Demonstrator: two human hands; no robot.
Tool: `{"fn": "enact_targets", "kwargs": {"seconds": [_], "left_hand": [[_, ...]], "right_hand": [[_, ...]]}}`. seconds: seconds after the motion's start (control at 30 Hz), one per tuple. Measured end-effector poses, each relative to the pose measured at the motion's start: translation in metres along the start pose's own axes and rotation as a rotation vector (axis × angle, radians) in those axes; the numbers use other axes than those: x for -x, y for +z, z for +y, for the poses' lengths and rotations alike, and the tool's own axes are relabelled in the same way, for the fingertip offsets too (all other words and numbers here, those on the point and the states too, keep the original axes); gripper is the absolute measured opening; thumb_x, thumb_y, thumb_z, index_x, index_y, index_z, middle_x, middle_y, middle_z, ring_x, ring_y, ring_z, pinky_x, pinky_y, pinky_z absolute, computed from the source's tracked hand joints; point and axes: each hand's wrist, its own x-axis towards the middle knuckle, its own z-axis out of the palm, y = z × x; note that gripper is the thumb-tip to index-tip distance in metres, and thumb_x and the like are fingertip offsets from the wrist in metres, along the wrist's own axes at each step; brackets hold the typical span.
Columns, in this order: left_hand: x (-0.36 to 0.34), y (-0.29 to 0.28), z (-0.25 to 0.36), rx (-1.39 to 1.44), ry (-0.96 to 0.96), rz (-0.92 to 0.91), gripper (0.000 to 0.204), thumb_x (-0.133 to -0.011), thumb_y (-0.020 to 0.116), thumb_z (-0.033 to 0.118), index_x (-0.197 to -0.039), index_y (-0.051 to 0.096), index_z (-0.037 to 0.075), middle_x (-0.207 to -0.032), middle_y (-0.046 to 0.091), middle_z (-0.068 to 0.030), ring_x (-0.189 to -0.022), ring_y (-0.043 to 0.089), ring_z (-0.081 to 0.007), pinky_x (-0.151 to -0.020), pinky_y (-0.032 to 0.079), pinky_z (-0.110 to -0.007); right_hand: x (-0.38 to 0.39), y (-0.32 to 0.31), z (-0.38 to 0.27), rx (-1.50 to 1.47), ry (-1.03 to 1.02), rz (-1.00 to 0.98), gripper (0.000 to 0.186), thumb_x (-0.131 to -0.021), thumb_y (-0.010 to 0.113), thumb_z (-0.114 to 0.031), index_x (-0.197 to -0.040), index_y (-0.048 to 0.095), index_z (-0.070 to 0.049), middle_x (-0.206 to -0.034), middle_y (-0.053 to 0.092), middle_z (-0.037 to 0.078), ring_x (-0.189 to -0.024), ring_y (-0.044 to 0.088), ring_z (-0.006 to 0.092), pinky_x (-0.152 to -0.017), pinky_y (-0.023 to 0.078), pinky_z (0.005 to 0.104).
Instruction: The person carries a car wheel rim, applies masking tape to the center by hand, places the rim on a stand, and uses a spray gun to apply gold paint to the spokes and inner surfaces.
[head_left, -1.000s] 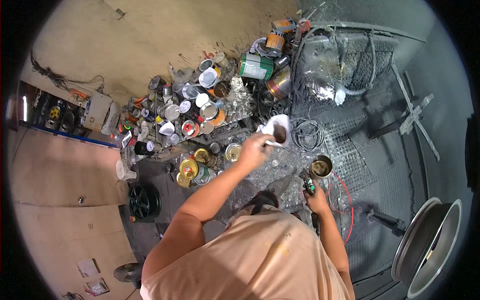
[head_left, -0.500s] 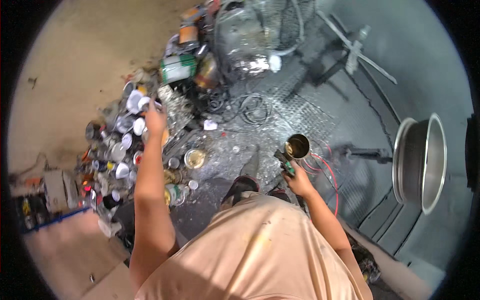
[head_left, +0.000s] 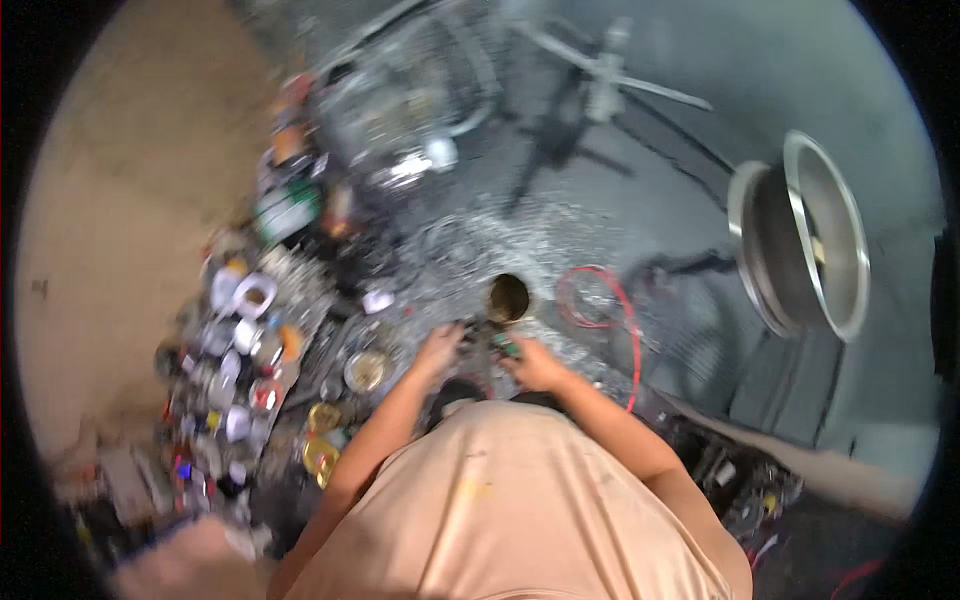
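Note:
My right hand [head_left: 525, 358] grips a spray gun [head_left: 505, 343] whose open cup [head_left: 508, 297] holds some dark brownish contents. My left hand [head_left: 445, 345] is just left of the gun; its fingers are blurred, and I cannot tell whether they hold or touch anything. A white paper strainer [head_left: 255, 296] with a brown middle sits among the cans and cups on the left. A red hose [head_left: 632, 320] loops on the floor to the right of the gun.
Crowded paint cans and cups [head_left: 237, 365] line the left side beside a beige wall [head_left: 100, 230]. A metal wheel rim [head_left: 840, 240] is mounted at the right. A cross-shaped stand [head_left: 608, 75] and a plastic-covered bundle [head_left: 390, 110] are farther back. The picture is motion-blurred.
My left hand has set the strainer among the cups on the left and come back beside the gun in my right hand. The view has swung round toward the right.

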Motion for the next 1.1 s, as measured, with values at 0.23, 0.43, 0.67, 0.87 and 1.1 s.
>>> {"fn": "enact_targets", "kwargs": {"seconds": [0.23,0.43,0.67,0.87,1.1], "left_hand": [[-0.027,0.043,-0.025,-0.007,-0.356,-0.103,0.026,-0.104,0.045,0.022,-0.103,0.062,0.003,-0.072,0.064,-0.0097,-0.049,0.06,-0.0185,-0.038,0.045,-0.031],[-0.026,0.074,-0.051,0.1,-0.508,-0.223,0.022,-0.104,0.048,0.024,-0.104,0.06,0.006,-0.078,0.067,-0.0054,-0.061,0.067,-0.0168,-0.046,0.051,-0.027],[-0.017,0.089,-0.03,0.163,-0.431,-0.174,0.022,-0.103,0.052,0.026,-0.101,0.062,0.006,-0.084,0.066,-0.005,-0.064,0.067,-0.0171,-0.048,0.053,-0.028],[-0.013,0.095,-0.018,0.174,-0.356,-0.18,0.022,-0.103,0.053,0.026,-0.102,0.064,0.007,-0.087,0.066,-0.0053,-0.066,0.067,-0.0172,-0.052,0.053,-0.029],[-0.021,0.083,-0.028,0.187,-0.303,-0.288,0.021,-0.102,0.054,0.026,-0.102,0.064,0.007,-0.085,0.065,-0.0059,-0.067,0.065,-0.0176,-0.055,0.053,-0.031]], "right_hand": [[0.01,0.027,0.074,-0.07,-0.034,0.009,0.048,-0.097,0.066,-0.039,-0.13,0.057,-0.004,-0.098,0.071,0.025,-0.091,0.069,0.0372,-0.082,0.052,0.0476],[0.035,0.041,0.106,-0.08,-0.046,0.164,0.044,-0.096,0.068,-0.035,-0.125,0.06,-0.003,-0.09,0.073,0.019,-0.083,0.07,0.033,-0.078,0.053,0.0447],[0.048,0.018,0.091,-0.26,0.095,0.125,0.042,-0.096,0.069,-0.03,-0.127,0.061,-0.003,-0.093,0.074,0.018,-0.083,0.07,0.03,-0.079,0.055,0.0425],[0.054,0.008,0.08,-0.317,0.095,0.225,0.036,-0.095,0.071,-0.025,-0.125,0.063,-0.006,-0.086,0.073,0.012,-0.07,0.068,0.0188,-0.062,0.055,0.0378],[0.041,0.01,0.078,-0.221,0.149,0.177,0.03,-0.096,0.068,-0.023,-0.12,0.067,-0.004,-0.089,0.073,0.008,-0.08,0.066,0.0167,-0.072,0.056,0.0377]]}}
